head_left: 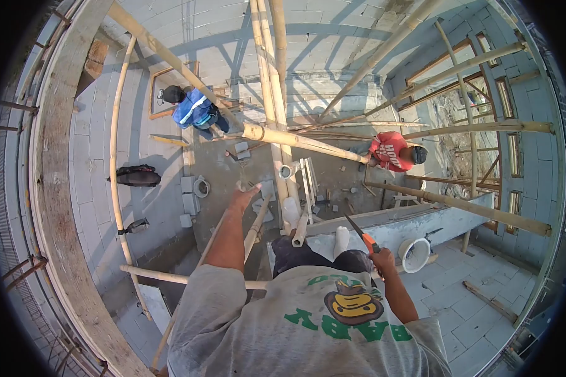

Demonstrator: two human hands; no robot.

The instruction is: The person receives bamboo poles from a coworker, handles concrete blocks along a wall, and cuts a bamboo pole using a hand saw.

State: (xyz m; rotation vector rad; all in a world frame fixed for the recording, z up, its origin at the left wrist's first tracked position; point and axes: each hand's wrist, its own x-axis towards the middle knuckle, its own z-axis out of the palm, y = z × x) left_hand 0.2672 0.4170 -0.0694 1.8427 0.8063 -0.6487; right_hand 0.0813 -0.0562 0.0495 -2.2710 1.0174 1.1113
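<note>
My right hand (382,259) is wrapped round the orange and black handle of a handsaw (363,234), its blade pointing up and away to the left. My left arm reaches forward over the drop, and my left hand (248,190) has its fingers stretched out, holding nothing that I can see. Ahead of it lies the thick cut end of a bamboo pole (302,143), which runs right toward a person in a red top (393,152). That person's hands are by its far end. Upright bamboo poles (273,94) stand just beyond my left hand.
A plank (440,227) runs beside my legs, with a white bucket (415,254) at its near side. Bamboo poles cross at several heights. Another person in a blue jacket (197,108) stands below left. Light blocks (191,203) and a ladder (308,182) are below.
</note>
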